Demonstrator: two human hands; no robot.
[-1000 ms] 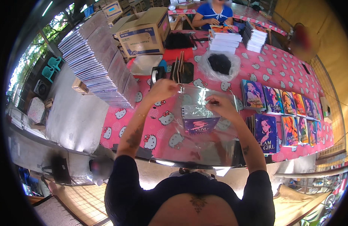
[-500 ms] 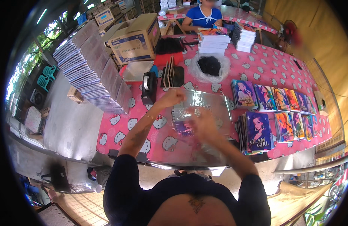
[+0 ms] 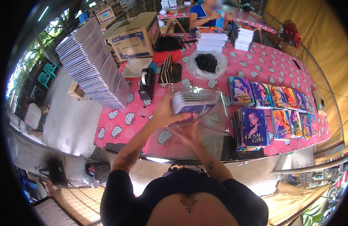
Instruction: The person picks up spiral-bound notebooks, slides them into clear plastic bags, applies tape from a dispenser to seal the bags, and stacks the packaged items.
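A small stack of spiral notebooks (image 3: pixel 194 103) with purple covers is raised and tilted above the near middle of the table. My left hand (image 3: pixel 164 115) grips its left side, with the fingers over the near cover. At the near lower edge, my right hand (image 3: pixel 187 134) is closed against the stack, its fingers partly hidden. Clear plastic film (image 3: pixel 219 113) lies under and around the notebooks; whether it wraps them, I cannot tell. A black tape dispenser (image 3: pixel 147 84) stands just beyond my left hand.
A tall stack of wrapped notebooks (image 3: pixel 93 64) rises at the left, near a cardboard box (image 3: pixel 134 41). Rows of colourful notebooks (image 3: pixel 255 126) lie at the right. Farther back are a plastic bag with black contents (image 3: pixel 206 64), white notebook piles (image 3: pixel 211 39) and another person (image 3: pixel 199 17).
The notebooks, low on the film before, are now lifted and tilted between my hands. My right hand has moved down and nearer. The person opposite has raised their hands with a blue item.
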